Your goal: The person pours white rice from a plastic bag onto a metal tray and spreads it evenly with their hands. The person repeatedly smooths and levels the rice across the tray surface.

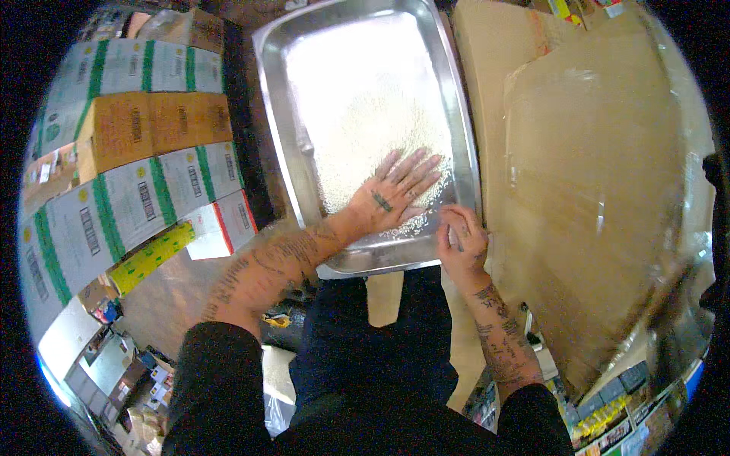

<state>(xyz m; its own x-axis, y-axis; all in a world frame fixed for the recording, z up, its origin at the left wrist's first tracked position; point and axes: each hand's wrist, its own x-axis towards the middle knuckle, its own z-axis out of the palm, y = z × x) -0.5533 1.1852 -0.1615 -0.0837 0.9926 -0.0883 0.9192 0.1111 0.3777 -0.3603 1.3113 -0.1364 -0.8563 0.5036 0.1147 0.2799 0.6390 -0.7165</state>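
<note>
A deep rectangular metal pan (282, 133) lies in front of me, its long sides running away from my body. White rice-like grains (342, 171) cover much of its bottom; glare whitens the far part. My left hand (391, 196) reaches in from the left and rests palm down on the grains, fingers spread. Fewer grains are scattered over the bare metal by its thumb. At the near right corner, my right hand (462, 242) is over the pan's side with its fingers curled in toward the thumb. Whatever its fingertips may pinch is too small to make out.
Stacked white cartons with green bands (137, 205) and brown cartons (156, 125) stand on the left. A large brown cardboard box (593, 175) runs close along the pan's right side. A yellow-green roll or strip (152, 257) lies below the left stack.
</note>
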